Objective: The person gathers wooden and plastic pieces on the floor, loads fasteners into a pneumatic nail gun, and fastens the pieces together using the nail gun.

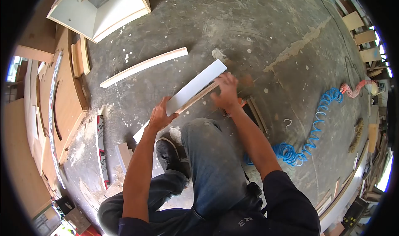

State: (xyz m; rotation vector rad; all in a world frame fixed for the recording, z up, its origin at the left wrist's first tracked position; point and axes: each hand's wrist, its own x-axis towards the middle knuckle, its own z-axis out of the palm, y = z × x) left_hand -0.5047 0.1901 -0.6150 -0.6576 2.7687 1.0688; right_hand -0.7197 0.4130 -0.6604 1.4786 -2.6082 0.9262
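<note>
My left hand (160,113) is closed around the lower part of a long white board (197,86) above the floor. Against that board's lower side lies a second strip with a bare wood edge (196,98), and its white end reaches past my left wrist. My right hand (226,90) is at the far end of the pair, slightly blurred. Its fingers and thumb are apart, with the fingertips at the strip's end. Beyond the boards, another white strip with a wood edge (145,67) rests on the floor. An orange object, partly hidden, sits behind my right wrist.
A white open cabinet box (120,14) stands at the upper left. Wooden panels (66,82) line the left side. Narrow wood pieces (257,115) lie beside my right forearm. A coiled blue air hose (286,153) runs across the floor at right. A printed strip (101,153) lies at lower left.
</note>
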